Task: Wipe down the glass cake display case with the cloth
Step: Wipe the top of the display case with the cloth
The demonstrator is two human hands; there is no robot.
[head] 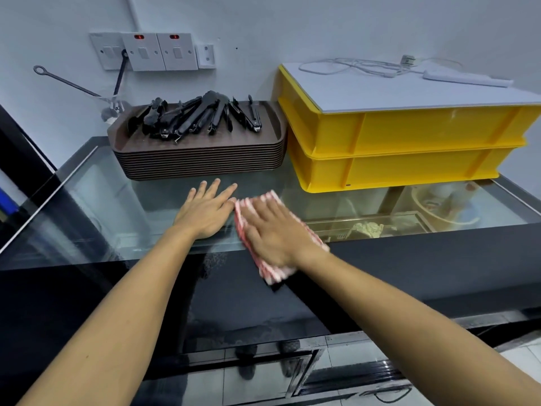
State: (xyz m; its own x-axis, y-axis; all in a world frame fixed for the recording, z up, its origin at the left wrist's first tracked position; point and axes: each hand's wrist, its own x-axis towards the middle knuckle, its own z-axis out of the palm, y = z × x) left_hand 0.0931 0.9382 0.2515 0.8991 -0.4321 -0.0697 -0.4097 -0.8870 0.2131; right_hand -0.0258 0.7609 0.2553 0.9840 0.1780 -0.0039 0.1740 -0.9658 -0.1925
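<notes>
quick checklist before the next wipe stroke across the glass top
1. Cloth under right hand, flat fingers pressing: ok.
2. Left hand flat on the glass top, just left of the cloth, in the way of a leftward stroke: not ok.
3. Stack of brown trays covers glass behind: not ok.
4. Yellow crates cover back right: not ok.
5. Open glass to the right: ok.
6. Cloth damp or dry: cannot tell.
</notes>
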